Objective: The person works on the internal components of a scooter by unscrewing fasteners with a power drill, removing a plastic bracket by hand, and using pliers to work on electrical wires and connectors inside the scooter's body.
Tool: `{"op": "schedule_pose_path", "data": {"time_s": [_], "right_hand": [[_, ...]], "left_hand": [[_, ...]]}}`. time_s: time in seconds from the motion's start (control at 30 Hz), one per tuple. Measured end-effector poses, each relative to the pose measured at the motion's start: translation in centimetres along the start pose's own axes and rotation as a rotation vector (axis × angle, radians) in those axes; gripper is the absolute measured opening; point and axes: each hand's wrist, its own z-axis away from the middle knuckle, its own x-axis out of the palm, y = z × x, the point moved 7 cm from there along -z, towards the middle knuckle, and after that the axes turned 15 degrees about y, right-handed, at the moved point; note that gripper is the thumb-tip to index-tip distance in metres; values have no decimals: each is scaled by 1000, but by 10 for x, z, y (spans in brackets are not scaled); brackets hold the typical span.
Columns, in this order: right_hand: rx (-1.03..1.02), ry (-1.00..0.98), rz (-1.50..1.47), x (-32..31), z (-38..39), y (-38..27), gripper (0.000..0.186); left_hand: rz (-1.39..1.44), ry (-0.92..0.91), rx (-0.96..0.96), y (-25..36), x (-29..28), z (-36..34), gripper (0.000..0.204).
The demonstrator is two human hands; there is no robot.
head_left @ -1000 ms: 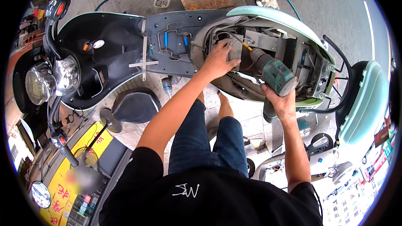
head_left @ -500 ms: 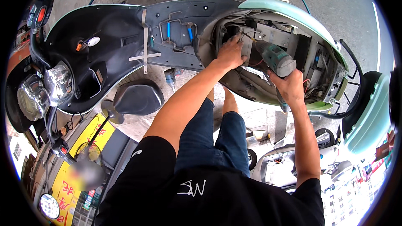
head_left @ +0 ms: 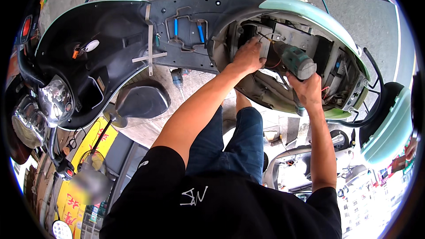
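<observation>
A cordless drill (head_left: 297,60) with a teal body and dark grip is in my right hand (head_left: 306,89), whose fingers wrap round its handle. Its long thin bit slants up and left over a silvery metal part (head_left: 266,33) inside the scooter's open body cavity (head_left: 271,89). Beside that part rests my left hand (head_left: 248,57), thumb apart from the fingers, the fingertips close to the end of the bit. What those fingertips touch is partly hidden. A thin red wire runs between the hands.
On the scooter's dark footboard (head_left: 161,40) lie two blue-handled bent rods (head_left: 175,28) and a crossed metal strip (head_left: 149,40). A black seat-shaped mirror (head_left: 144,98) juts near my left arm. Another power tool (head_left: 177,79) stands on the ground. A pale green rear box (head_left: 389,128) is at the right.
The scooter's front end sits slightly further left and higher in the picture. Both hands keep nearly the same places inside the cavity, with the drill still held and angled alike.
</observation>
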Motion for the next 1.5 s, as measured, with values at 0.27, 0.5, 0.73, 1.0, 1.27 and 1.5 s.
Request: {"op": "schedule_pose_path", "data": {"time_s": [0.27, 0.5, 0.73, 1.0, 1.27, 1.5], "right_hand": [[-458, -184, 381, 6, -18, -54, 35], [-186, -244, 436, 17, -43, -20, 61], [-162, -99, 388, 18, -15, -39, 55], [-74, -132, 342, 10, -19, -19, 52], [-16, -151, 328, 12, -20, -6, 35], [36, -113, 163, 4, -28, 5, 43]], "left_hand": [[-10, 5, 5, -5, -2, 1, 63], [-47, -42, -97, -7, -11, 1, 65], [44, -38, -3, -10, 0, 1, 62], [145, -94, -23, -17, 6, -3, 60], [155, -94, -54, -24, 10, -1, 59], [193, -94, -54, -20, 8, -5, 56]]}}
